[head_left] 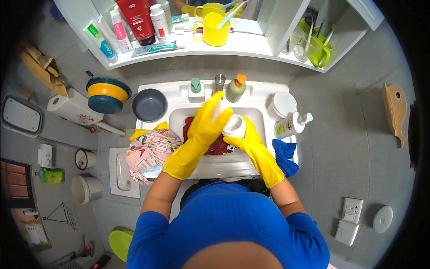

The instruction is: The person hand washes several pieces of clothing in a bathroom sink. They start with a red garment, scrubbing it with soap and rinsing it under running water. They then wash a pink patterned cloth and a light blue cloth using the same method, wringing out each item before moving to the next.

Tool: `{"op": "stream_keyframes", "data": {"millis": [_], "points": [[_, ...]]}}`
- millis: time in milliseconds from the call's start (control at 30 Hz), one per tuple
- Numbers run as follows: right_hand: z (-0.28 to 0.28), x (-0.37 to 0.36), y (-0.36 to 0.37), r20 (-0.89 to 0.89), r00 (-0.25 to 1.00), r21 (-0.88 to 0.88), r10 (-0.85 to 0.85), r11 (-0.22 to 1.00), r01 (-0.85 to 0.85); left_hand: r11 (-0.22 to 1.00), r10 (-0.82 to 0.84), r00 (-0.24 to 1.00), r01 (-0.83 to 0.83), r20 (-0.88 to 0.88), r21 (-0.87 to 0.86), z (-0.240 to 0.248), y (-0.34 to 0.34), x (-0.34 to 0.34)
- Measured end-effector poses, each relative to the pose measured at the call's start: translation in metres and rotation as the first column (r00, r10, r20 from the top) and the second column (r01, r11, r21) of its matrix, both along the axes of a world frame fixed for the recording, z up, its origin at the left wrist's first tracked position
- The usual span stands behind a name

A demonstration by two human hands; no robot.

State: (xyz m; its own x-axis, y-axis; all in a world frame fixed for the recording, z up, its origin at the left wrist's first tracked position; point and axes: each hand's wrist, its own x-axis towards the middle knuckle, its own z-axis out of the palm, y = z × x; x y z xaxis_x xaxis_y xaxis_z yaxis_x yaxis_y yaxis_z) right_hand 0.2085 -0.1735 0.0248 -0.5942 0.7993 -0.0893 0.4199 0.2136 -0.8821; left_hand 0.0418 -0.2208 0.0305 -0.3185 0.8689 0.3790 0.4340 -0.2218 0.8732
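Note:
Both hands wear long yellow rubber gloves. My right hand point(251, 142) is closed around a small white jar point(234, 127) above the right half of the sink point(255, 168). My left hand point(205, 127) is raised beside the jar, just in front of the metal faucet point(219, 83). Its thumb and fingers stand apart, and I see nothing held in it. A blur between thumb and fingers cannot be made out. Beneath the hands a dark red cloth point(218, 147) lies in the basin, partly hidden by the gloves and the jar.
A grey bowl point(149, 105), a soap dispenser point(195, 89), a green bottle point(236, 88), a white tub point(283, 106), a pump bottle point(292, 125) and a blue cloth point(285, 158) line the sink's rim. Pink patterned fabric point(152, 152) hangs at left. A shelf point(260, 46) overhangs the back.

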Motion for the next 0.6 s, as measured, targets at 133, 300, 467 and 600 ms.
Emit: {"op": "stream_keyframes", "data": {"millis": [133, 300, 467, 600], "points": [[0.003, -0.007, -0.013, -0.043, 0.999, 0.129, -0.030, 0.991, 0.036, 0.983, -0.180, 0.935, 0.164, -0.305, -0.078, -0.023, -0.006, 0.016], [0.037, -0.012, -0.027, 0.143, 0.989, 0.165, -0.027, 0.986, 0.003, 0.931, -0.313, 0.931, 0.340, 0.188, -0.135, -0.042, -0.011, 0.008], [0.019, -0.012, -0.028, 0.118, 0.992, 0.287, -0.041, 0.958, 0.005, 0.855, -0.484, 0.694, 0.506, 0.533, 0.117, -0.063, -0.006, -0.010], [0.035, -0.021, -0.023, 0.146, 0.989, 0.115, -0.008, 0.993, -0.008, 0.889, -0.436, 0.741, 0.442, 0.511, 0.118, -0.058, -0.014, -0.007]]}}
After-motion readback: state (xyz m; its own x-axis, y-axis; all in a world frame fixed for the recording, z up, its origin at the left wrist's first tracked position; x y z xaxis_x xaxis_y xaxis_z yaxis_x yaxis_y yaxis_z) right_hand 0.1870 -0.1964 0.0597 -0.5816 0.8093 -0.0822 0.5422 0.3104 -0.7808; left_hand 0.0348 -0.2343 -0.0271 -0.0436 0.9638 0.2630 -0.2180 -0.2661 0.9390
